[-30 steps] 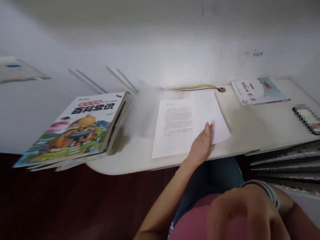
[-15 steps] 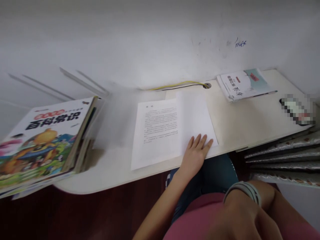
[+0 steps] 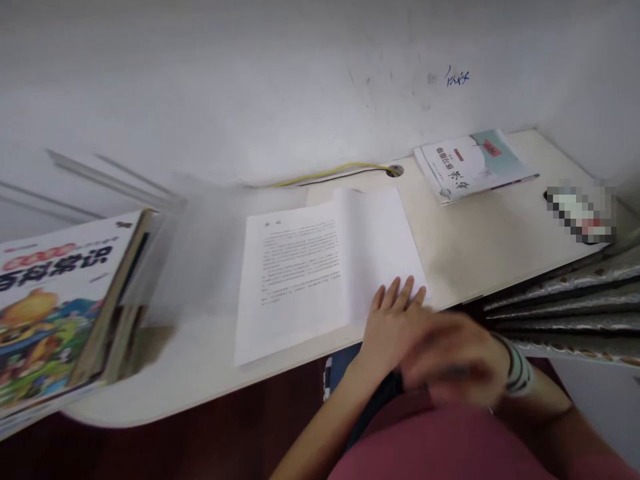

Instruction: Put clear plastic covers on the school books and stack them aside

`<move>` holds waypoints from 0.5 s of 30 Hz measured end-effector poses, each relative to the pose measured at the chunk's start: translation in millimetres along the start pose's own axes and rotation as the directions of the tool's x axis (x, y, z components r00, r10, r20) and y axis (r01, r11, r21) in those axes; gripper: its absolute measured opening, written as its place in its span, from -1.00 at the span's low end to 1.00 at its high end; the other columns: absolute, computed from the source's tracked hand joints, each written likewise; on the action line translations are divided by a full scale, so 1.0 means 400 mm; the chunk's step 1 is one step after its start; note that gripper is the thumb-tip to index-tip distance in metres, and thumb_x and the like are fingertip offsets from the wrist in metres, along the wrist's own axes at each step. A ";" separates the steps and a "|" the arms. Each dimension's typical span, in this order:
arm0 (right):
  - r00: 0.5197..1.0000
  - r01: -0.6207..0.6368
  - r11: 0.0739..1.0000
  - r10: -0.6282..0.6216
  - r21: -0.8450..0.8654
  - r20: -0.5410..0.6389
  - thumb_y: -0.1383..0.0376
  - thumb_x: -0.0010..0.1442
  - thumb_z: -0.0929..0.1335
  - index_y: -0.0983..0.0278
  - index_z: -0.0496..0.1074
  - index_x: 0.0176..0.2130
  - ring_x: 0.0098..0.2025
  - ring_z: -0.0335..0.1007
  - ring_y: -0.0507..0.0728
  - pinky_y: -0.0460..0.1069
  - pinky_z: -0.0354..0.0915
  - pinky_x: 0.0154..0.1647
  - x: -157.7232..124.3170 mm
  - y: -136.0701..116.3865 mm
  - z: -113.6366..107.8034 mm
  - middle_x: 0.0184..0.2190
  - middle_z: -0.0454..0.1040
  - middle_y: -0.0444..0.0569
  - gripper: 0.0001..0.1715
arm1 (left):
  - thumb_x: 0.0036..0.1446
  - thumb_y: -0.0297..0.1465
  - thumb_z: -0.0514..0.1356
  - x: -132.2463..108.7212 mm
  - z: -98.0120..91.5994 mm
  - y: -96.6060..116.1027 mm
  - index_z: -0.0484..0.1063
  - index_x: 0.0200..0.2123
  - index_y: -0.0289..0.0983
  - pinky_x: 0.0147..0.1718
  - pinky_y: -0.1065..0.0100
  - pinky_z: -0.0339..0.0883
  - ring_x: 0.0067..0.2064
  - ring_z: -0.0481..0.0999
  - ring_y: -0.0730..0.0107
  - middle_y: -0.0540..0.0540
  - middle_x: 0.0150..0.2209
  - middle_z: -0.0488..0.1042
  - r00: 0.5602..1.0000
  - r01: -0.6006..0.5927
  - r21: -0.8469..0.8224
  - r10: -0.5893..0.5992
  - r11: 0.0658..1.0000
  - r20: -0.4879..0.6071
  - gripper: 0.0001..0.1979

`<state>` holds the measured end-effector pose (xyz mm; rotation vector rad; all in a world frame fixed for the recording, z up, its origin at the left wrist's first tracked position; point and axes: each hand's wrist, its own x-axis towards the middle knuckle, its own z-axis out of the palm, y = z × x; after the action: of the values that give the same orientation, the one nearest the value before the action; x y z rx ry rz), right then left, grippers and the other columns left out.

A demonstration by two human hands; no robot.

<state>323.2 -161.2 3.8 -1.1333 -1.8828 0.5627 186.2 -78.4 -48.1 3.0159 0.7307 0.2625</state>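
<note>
Nearest you, your right hand (image 3: 453,360) is blurred above the table's front edge, a pale striped band (image 3: 520,370) round its wrist; whether its fingers clamp anything, I cannot tell. Your left hand (image 3: 390,333) rests with fingers slightly apart on the blank right page of the open white paper book (image 3: 295,293), which lies by the white table's (image 3: 450,267) front edge. Colourful picture-covered books (image 3: 55,307) are stacked at the left end; a white-and-teal paper booklet (image 3: 470,163) lies near the back right corner.
</note>
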 end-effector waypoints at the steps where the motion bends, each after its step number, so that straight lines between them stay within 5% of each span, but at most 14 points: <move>1: 0.995 -0.088 0.992 0.083 -0.092 -0.064 0.11 0.30 0.19 0.22 0.39 0.04 0.17 0.26 0.20 0.20 0.19 0.18 0.003 0.033 -0.020 0.07 0.41 0.10 -0.57 | 0.28 -0.23 0.02 -0.002 0.002 0.005 0.35 0.13 -0.16 0.11 -0.03 0.23 0.22 0.28 0.01 -0.15 0.21 0.30 1.000 -0.002 0.000 0.002 1.000 -0.003 -0.61; 4: 0.896 -0.444 0.694 0.362 -0.567 -0.259 0.15 0.33 0.14 0.38 0.27 0.17 0.28 0.08 0.32 0.30 0.08 0.22 -0.009 0.134 -0.049 0.22 0.22 0.31 -0.46 | 0.27 -0.23 0.04 -0.006 0.002 0.021 0.32 0.16 -0.16 0.10 -0.02 0.23 0.20 0.30 0.01 -0.16 0.23 0.27 1.000 -0.006 0.005 0.006 1.000 -0.009 -0.58; 6: 0.879 -0.446 0.549 0.415 -0.707 -0.232 0.11 0.32 0.16 0.41 0.24 0.19 0.30 0.05 0.34 0.27 0.05 0.23 -0.024 0.186 -0.045 0.25 0.16 0.33 -0.41 | 0.27 -0.24 0.04 -0.004 -0.003 0.025 0.31 0.17 -0.15 0.08 0.01 0.25 0.18 0.32 0.02 -0.15 0.23 0.27 1.000 -0.002 0.010 0.002 1.000 -0.008 -0.58; 12: 0.903 -0.383 0.513 0.382 -0.768 -0.196 -0.05 0.25 0.20 0.36 0.26 0.19 0.30 0.04 0.35 0.24 0.03 0.23 -0.044 0.227 -0.022 0.26 0.14 0.30 -0.29 | 0.32 -0.29 -0.03 0.037 -0.039 -0.039 0.30 0.17 -0.21 0.09 0.14 0.26 0.18 0.33 0.17 -0.16 0.21 0.30 0.994 -0.090 -0.092 0.095 0.992 0.057 -0.59; 15: 0.900 -0.396 0.508 0.379 -0.765 -0.214 -0.05 0.24 0.21 0.32 0.26 0.18 0.29 0.05 0.32 0.23 0.02 0.23 -0.044 0.227 -0.024 0.26 0.16 0.26 -0.31 | 0.26 -0.13 0.01 0.062 -0.050 -0.086 0.16 0.26 -0.24 0.19 -0.11 0.05 0.30 0.10 -0.04 -0.26 0.30 0.11 0.996 0.017 -0.038 -0.013 0.999 0.090 -0.44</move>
<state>379.8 -132.5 -63.9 -2.1878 -1.8883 -0.1391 189.1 -36.8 -26.7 2.9621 0.7320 0.1374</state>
